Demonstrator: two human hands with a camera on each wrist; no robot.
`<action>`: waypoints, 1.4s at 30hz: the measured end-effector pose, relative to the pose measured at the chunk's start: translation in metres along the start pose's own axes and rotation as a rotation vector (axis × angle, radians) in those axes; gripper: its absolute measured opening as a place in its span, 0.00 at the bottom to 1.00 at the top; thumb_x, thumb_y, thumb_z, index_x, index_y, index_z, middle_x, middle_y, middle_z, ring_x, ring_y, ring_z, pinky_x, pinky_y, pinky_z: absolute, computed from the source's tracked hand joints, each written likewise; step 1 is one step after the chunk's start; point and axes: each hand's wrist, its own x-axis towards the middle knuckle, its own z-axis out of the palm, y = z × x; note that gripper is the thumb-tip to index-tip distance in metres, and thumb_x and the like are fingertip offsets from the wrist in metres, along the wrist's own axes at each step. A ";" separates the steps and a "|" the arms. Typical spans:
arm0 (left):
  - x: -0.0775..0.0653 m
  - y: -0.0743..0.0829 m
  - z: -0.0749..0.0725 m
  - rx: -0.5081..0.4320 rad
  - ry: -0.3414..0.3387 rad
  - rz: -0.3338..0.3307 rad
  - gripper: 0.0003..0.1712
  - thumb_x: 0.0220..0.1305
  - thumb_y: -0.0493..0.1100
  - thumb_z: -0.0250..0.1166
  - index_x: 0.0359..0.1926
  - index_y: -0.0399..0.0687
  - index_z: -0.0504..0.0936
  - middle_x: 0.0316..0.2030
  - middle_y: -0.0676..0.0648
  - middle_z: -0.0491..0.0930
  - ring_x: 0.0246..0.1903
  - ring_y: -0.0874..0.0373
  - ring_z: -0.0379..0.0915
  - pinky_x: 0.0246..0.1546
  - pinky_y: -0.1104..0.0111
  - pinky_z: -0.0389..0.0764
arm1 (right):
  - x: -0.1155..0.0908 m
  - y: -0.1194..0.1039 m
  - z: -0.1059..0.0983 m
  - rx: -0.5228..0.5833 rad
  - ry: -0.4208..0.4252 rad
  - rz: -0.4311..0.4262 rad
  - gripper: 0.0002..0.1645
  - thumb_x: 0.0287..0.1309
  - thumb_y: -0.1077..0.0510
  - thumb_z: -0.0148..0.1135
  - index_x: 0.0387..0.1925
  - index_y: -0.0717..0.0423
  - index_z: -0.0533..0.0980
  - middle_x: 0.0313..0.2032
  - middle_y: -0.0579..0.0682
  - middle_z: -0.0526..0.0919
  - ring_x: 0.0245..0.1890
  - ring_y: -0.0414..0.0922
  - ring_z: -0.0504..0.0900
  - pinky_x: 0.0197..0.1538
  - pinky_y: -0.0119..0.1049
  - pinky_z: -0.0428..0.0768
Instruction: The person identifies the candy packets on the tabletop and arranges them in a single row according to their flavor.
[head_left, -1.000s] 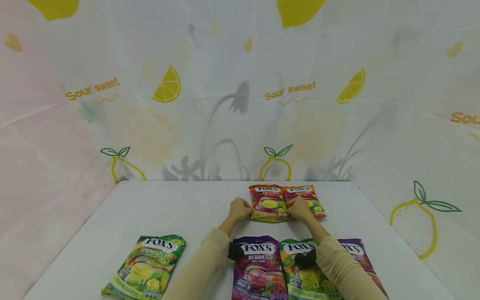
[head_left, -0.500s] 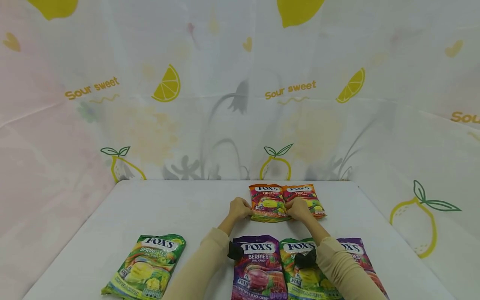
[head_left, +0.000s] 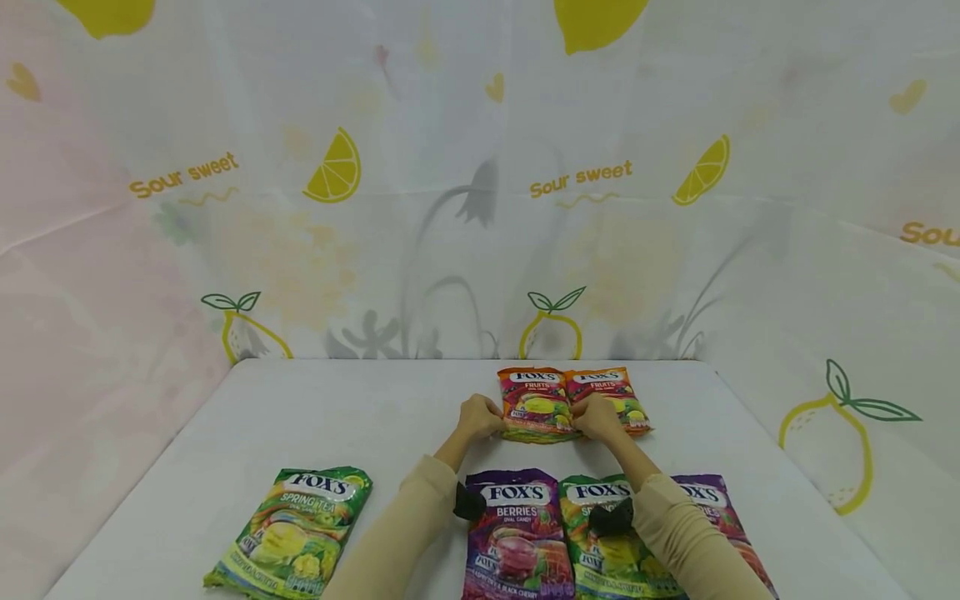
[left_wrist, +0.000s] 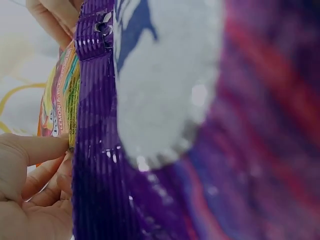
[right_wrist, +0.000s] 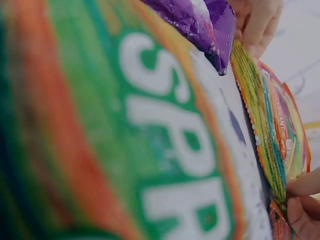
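In the head view an orange-red bag of Fox's Fruits candy lies flat near the table's far edge. My left hand pinches its lower left corner; thumb and fingers meet on the striped seal in the left wrist view. The lower right corner is pinched by my right hand, whose thumb and finger show in the right wrist view. A second Fruits candy bag lies against its right side, partly behind my right hand.
Nearer me, a purple Berries bag, a green Spring Tea bag and another purple bag stand in a row, partly under my forearms. Another Spring Tea bag lies tilted at the left. A printed curtain rises behind the white table.
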 end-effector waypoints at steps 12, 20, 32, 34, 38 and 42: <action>-0.008 -0.001 -0.003 -0.121 -0.036 -0.025 0.11 0.47 0.32 0.70 0.33 0.29 0.82 0.20 0.43 0.81 0.17 0.59 0.75 0.18 0.71 0.77 | -0.005 0.003 0.002 0.182 0.114 0.037 0.12 0.52 0.70 0.62 0.39 0.74 0.79 0.39 0.65 0.78 0.21 0.45 0.78 0.24 0.35 0.80; -0.011 -0.003 -0.010 -0.138 -0.011 -0.012 0.11 0.48 0.36 0.70 0.33 0.32 0.83 0.24 0.44 0.82 0.17 0.62 0.71 0.20 0.72 0.75 | -0.010 0.000 -0.003 0.258 0.129 0.059 0.12 0.53 0.66 0.62 0.38 0.72 0.80 0.35 0.62 0.81 0.22 0.43 0.76 0.26 0.37 0.79; -0.032 -0.006 -0.038 -0.126 -0.085 0.130 0.13 0.51 0.35 0.69 0.36 0.29 0.82 0.22 0.45 0.81 0.19 0.61 0.74 0.22 0.70 0.75 | -0.032 -0.012 -0.017 0.300 0.082 -0.031 0.12 0.55 0.64 0.62 0.38 0.71 0.80 0.33 0.57 0.82 0.27 0.44 0.75 0.30 0.31 0.75; -0.036 -0.006 -0.043 -0.153 -0.096 0.143 0.13 0.51 0.35 0.68 0.37 0.28 0.81 0.24 0.43 0.83 0.21 0.60 0.76 0.25 0.66 0.78 | -0.038 -0.015 -0.020 0.298 0.072 -0.054 0.12 0.55 0.64 0.62 0.38 0.71 0.80 0.32 0.56 0.81 0.27 0.43 0.75 0.30 0.32 0.75; -0.046 -0.002 -0.051 -0.207 -0.100 0.178 0.15 0.52 0.36 0.68 0.38 0.27 0.80 0.27 0.40 0.83 0.22 0.58 0.78 0.28 0.62 0.80 | -0.049 -0.020 -0.026 0.315 0.052 -0.079 0.12 0.57 0.64 0.62 0.39 0.71 0.80 0.33 0.53 0.80 0.28 0.43 0.76 0.33 0.37 0.78; -0.057 0.001 -0.056 -0.207 -0.096 0.234 0.15 0.52 0.36 0.67 0.37 0.27 0.80 0.26 0.41 0.83 0.21 0.61 0.74 0.24 0.68 0.76 | -0.061 -0.026 -0.029 0.335 0.029 -0.117 0.12 0.58 0.63 0.61 0.40 0.70 0.79 0.33 0.56 0.82 0.30 0.49 0.80 0.38 0.45 0.79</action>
